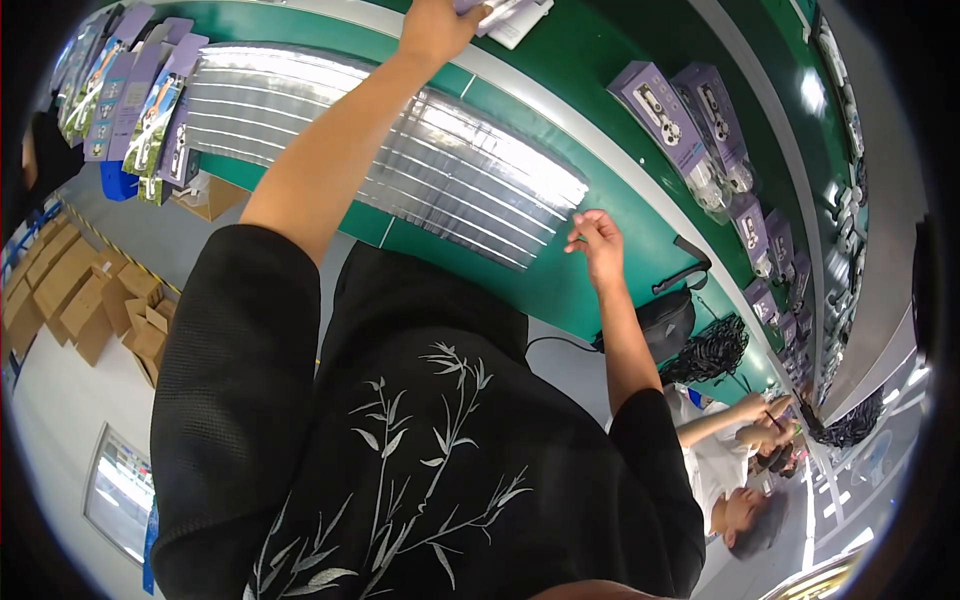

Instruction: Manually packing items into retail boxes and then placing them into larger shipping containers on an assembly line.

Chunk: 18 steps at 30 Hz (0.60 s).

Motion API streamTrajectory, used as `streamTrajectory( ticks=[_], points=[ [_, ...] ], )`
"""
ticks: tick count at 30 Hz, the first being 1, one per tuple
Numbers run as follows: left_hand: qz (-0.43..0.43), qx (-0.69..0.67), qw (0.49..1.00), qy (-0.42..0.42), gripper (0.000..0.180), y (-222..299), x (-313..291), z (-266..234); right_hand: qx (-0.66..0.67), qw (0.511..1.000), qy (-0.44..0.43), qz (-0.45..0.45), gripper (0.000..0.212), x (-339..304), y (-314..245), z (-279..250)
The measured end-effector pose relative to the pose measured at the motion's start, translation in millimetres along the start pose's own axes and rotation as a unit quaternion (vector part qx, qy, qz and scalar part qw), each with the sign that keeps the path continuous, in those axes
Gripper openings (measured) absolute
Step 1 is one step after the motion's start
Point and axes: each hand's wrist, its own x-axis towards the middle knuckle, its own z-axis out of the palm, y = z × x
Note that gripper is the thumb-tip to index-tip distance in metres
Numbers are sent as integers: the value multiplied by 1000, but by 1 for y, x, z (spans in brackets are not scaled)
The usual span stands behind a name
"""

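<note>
Left hand [437,28] clamps a white package [515,15], long axis toward 2 o'clock, lying at the hand's 3 o'clock; right hand [597,240] loosely curled, holding nothing, beside the silver sheet [400,150].

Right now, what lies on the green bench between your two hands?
In the head view, a shiny ribbed silver sheet spans the green bench between the left hand, which grips a pale packet, and the right hand at the sheet's corner.

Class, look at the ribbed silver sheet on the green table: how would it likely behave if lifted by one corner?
The silver ribbed sheet looks thin and wide, so it would probably sag or bend rather than stay flat. Its glossy surface suggests it may slide easily on the green table. The right hand pinches at its corner with fingertips only, hinting it is light.
</note>
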Motion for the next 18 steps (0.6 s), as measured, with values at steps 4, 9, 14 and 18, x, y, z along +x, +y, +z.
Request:
streamTrajectory(
  ticks=[4,9,14,18],
  points=[
    [-17,38,999,7,77,21,-28,-23,45,998,45,-20,17,5,2,15],
    [-33,70,997,-15,80,25,-56,-51,-40,994,97,3,30,14,3,21],
    [-17,87,996,-11,80,4,-71,-43,-140,951,269,-62,45,-11,5,3],
    [13,52,997,48,76,-5,-69,-47,-167,865,398,-258,52,1,-80,-30]
  ],
)
